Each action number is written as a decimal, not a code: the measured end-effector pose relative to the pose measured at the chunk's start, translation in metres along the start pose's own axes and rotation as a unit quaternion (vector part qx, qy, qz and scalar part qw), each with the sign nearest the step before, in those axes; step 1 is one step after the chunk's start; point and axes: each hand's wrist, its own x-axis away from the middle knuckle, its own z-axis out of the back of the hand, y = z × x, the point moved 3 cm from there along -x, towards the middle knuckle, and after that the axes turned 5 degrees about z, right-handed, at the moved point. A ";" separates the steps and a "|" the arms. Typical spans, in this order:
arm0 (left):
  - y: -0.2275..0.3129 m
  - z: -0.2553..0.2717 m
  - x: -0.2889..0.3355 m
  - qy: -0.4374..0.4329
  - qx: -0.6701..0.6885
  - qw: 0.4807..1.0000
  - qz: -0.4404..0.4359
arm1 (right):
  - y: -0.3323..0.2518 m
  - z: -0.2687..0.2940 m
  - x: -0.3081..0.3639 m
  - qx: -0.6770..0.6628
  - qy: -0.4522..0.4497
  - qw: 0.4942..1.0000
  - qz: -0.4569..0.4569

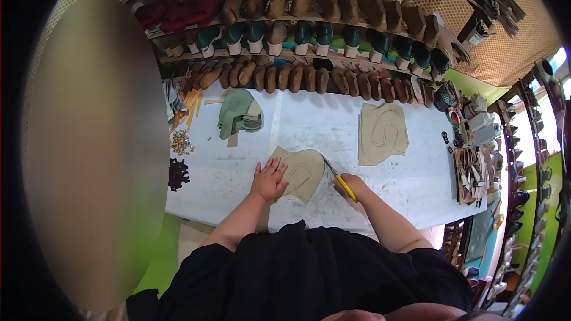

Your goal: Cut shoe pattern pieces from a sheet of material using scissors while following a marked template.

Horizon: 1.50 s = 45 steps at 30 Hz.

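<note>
A beige sheet (306,172) with curved pattern lines drawn on it lies on the white-covered table in front of me. My left hand (270,179) rests flat on its left part, fingers spread. In my right hand (352,187) is a pair of scissors (346,188) with yellow handles, my fingers wrapped round them. The blades point up and left and meet the sheet's rounded right edge. Whether the blades are apart is too small to tell. Farther right lies a stack of similar beige pieces (383,134), marked with the same kind of curved outline.
Green cut pieces (239,113) are piled at the far left, near yellow sticks (193,102) and small brass-coloured parts (181,141). Shelves of brown shoe lasts (291,77) line the back. A box of scraps (473,172) stands at the right edge. A blurred patch covers the left side.
</note>
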 end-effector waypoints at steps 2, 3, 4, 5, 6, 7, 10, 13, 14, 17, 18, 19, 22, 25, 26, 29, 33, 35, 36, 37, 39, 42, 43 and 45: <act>0.012 0.004 -0.001 -0.007 -0.016 1.000 0.012 | 0.002 0.001 -0.001 -0.013 0.013 0.999 0.037; 0.023 0.006 -0.001 -0.011 -0.026 0.998 0.049 | -0.005 0.002 0.001 -0.042 -0.042 0.998 -0.019; 0.033 0.004 -0.004 -0.015 -0.035 0.996 0.085 | -0.013 0.005 0.004 -0.071 -0.096 0.990 -0.076; 0.043 -0.001 -0.006 -0.015 -0.034 0.995 0.090 | -0.022 0.009 0.007 -0.092 -0.128 0.985 -0.068; 0.059 -0.005 -0.013 0.013 0.013 0.998 0.067 | -0.013 0.003 0.005 -0.093 -0.127 0.985 -0.070; 0.075 -0.008 -0.021 0.041 0.061 0.996 0.045 | -0.002 -0.005 0.000 -0.135 -0.097 0.985 -0.036; 0.116 -0.015 -0.047 0.004 0.050 0.998 0.033 | 0.005 -0.012 -0.006 -0.233 -0.081 0.968 -0.039; 0.126 -0.020 -0.058 -0.002 0.044 0.999 0.031 | 0.000 -0.008 -0.004 -0.314 -0.108 0.938 -0.094; 0.126 -0.022 -0.060 -0.008 0.043 0.999 0.030 | 0.000 -0.007 -0.003 -0.341 -0.123 0.925 -0.111; 0.116 -0.033 -0.062 0.003 0.050 0.999 -0.009 | 0.007 -0.010 -0.009 -0.346 -0.133 0.921 -0.117; 0.113 -0.036 -0.061 0.019 0.058 0.997 -0.049 | 0.010 -0.011 -0.010 -0.339 -0.135 0.923 -0.125; 0.108 -0.040 -0.060 0.019 0.057 0.997 -0.050 | 0.012 -0.011 -0.012 -0.339 -0.135 0.923 -0.124; 0.108 -0.040 -0.056 0.067 0.070 0.991 -0.097 | 0.026 -0.016 -0.017 -0.322 -0.139 0.930 -0.108; 0.110 -0.041 -0.057 0.064 0.075 0.990 -0.098 | 0.032 -0.019 -0.022 -0.243 -0.109 0.964 -0.018; 0.108 -0.042 -0.055 0.069 0.068 0.991 -0.089 | 0.026 -0.018 -0.019 -0.206 -0.116 0.971 -0.033; 0.107 -0.040 -0.054 0.087 0.069 0.990 -0.086 | 0.005 -0.013 -0.010 -0.171 -0.116 0.977 -0.060; 0.111 -0.035 -0.053 0.086 0.082 0.989 -0.089 | -0.001 -0.017 -0.006 -0.188 -0.105 0.973 -0.085; 0.108 -0.034 -0.052 0.091 0.096 0.987 -0.088 | -0.005 -0.020 -0.002 -0.188 -0.082 0.975 -0.082; 0.107 -0.034 -0.051 0.098 0.110 0.985 -0.086 | -0.007 -0.020 -0.001 -0.188 -0.058 0.977 -0.078; 0.105 -0.036 -0.051 0.097 0.111 0.985 -0.086 | -0.007 -0.023 -0.001 -0.187 -0.059 0.977 -0.080; 0.098 -0.037 -0.053 0.106 0.147 0.978 -0.102 | -0.009 -0.024 -0.002 -0.145 -0.049 0.985 -0.079; 0.094 -0.043 -0.053 0.089 0.172 0.975 -0.107 | -0.020 -0.021 0.004 -0.139 -0.054 0.980 -0.131; 0.092 -0.044 -0.054 0.089 0.173 0.975 -0.107 | -0.020 -0.024 0.002 -0.138 -0.054 0.980 -0.132; 0.092 -0.044 -0.054 0.112 0.208 0.964 -0.124 | -0.018 -0.030 0.001 -0.134 -0.029 0.984 -0.114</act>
